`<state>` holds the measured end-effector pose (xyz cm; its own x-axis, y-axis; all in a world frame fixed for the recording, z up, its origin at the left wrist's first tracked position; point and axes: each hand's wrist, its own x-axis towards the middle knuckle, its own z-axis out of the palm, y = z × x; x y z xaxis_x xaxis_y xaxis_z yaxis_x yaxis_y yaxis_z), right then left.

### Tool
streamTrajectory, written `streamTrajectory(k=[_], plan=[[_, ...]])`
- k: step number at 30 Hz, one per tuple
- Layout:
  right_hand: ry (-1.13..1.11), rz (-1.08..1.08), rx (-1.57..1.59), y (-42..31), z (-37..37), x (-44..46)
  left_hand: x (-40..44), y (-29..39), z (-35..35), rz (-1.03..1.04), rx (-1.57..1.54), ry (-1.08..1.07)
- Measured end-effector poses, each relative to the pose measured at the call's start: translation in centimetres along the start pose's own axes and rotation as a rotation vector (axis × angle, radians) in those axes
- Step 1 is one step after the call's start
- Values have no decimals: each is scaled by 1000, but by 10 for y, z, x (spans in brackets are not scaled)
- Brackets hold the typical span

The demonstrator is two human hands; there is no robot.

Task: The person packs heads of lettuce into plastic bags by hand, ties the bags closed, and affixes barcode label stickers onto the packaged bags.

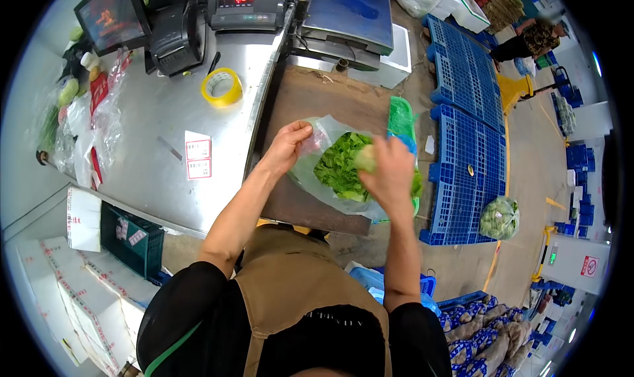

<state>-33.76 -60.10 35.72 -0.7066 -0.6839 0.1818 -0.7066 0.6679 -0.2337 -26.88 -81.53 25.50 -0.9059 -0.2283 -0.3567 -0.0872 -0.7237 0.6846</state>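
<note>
A clear plastic bag [305,172] lies spread on the brown board [290,195], and leafy green lettuce [340,166] sits in its opening. My left hand [290,146] pinches the bag's upper left edge between thumb and fingers. Over the right side of the lettuce, my right hand [391,169] is closed around the pale stem end [365,158] of a lettuce head; motion blurs the fingers. Right of the board, a green basket [401,113] is partly hidden behind my right hand and holds more greens.
On the steel table [145,133] at left are yellow tape [222,88], printed labels [198,155] and a scale display [247,4]. A platform scale [350,14] stands ahead. Blue pallets [465,172] lie at right, beside a bagged vegetable bundle [500,217]. A person [531,39] stands far right.
</note>
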Motion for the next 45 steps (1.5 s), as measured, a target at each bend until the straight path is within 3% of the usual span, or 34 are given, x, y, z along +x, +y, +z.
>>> streamTrajectory(k=[5,8,11,12,15,17,19,21,23,26,27,29,32,36,37,38,40,42,43,45], plan=[[-667,-40,-196,-28,156,41,-4,4,-6,95,33,-58],[-119,-195,-161,-18,249,7,-11,8,-14,93,91,-66],[-202,-162,158,-4,226,6,-17,10,-20,0,178,-73],[-128,-236,258,2,221,14,-17,11,-22,-43,217,-86],[-83,-359,245,14,200,9,-15,16,-27,-231,263,-61],[128,-288,165,27,159,-14,-9,16,-41,-340,473,-106],[429,131,-81,22,99,-45,-5,15,-50,-453,775,-193],[336,581,-462,52,86,-76,-6,14,-43,-476,885,-347],[-69,977,-281,98,97,-108,1,15,-33,-552,883,-516],[166,1292,1225,175,102,-122,16,28,2,-224,741,-427],[473,1241,1844,166,74,-102,19,34,14,-170,573,-415],[380,1094,2119,150,31,-76,19,45,41,-67,234,-386],[-10,383,2469,117,17,-59,0,58,70,-12,111,-403],[218,512,2254,42,-9,-48,-8,21,79,-84,169,-548],[191,447,2245,36,8,-51,3,-11,75,115,257,-654],[133,508,2175,31,26,-56,6,-30,70,-42,382,-549],[75,426,1742,8,52,-63,27,-84,53,-115,497,-547],[28,442,1280,19,80,-69,23,-108,54,-79,464,-396],[-3,470,1356,14,73,-68,15,-101,62,-60,497,-329],[-65,332,1439,49,90,-64,-11,-54,77,-25,738,-325]])
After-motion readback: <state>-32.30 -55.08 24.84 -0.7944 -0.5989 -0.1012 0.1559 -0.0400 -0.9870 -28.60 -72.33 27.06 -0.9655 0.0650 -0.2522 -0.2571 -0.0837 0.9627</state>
